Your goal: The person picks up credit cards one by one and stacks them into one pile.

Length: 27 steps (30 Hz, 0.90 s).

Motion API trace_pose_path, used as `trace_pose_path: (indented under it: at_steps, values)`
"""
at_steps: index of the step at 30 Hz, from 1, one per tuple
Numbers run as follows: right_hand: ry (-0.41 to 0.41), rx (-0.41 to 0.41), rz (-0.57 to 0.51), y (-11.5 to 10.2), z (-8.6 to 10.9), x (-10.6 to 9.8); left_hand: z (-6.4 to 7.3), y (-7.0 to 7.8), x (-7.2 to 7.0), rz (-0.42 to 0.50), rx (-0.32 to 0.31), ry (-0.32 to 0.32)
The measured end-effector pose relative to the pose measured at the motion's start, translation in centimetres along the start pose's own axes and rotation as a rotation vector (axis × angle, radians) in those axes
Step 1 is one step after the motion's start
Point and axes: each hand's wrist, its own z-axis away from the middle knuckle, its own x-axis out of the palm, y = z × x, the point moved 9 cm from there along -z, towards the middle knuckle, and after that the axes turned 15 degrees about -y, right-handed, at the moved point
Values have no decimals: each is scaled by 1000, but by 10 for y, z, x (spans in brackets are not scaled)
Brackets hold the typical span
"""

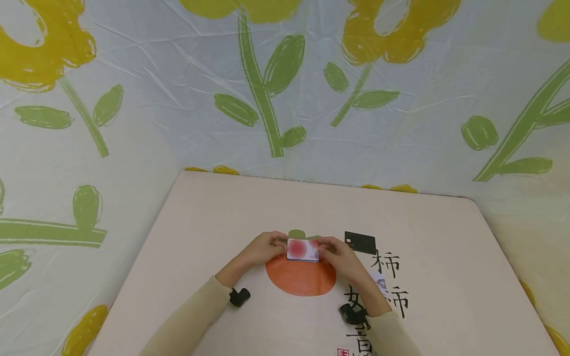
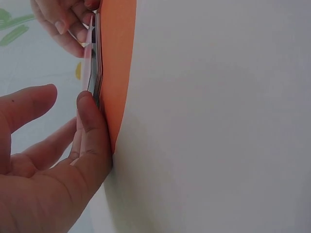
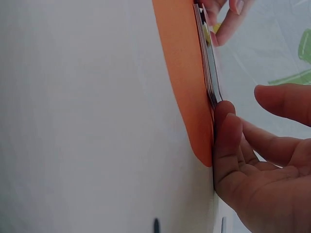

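A small stack of cards lies flat over the orange fruit print, its top card white with a pink-red round patch. Edge-on in the left wrist view, the top card stands slightly apart from several thin cards beneath it. My left hand holds the left end with curled fingers; its raised digit stands clear of the cards in the left wrist view. At the right end my right hand grips with curled fingers, a fingertip against the edges in the right wrist view. Palms hide parts of both ends.
A black card lies just beyond my right hand. Another pale card is partly hidden by the right forearm. The light table carries printed black characters, and a flower-patterned cloth hangs behind and beside it.
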Motion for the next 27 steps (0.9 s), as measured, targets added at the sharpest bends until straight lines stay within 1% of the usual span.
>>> trace_pose_path:
  at_steps: [4, 8, 15, 27]
  values:
    - [1, 12, 2, 1, -1, 0, 0, -1, 0, 9, -6, -6]
    - [4, 24, 14, 3, -1, 1, 0, -1, 0, -2, -21, -6]
    - [15, 42, 33, 6, -1, -1, -1, 0, 0, -13, -28, -11]
    - [29, 54, 51, 3, 2, 0, 1, 4, 1, 3, -44, -18]
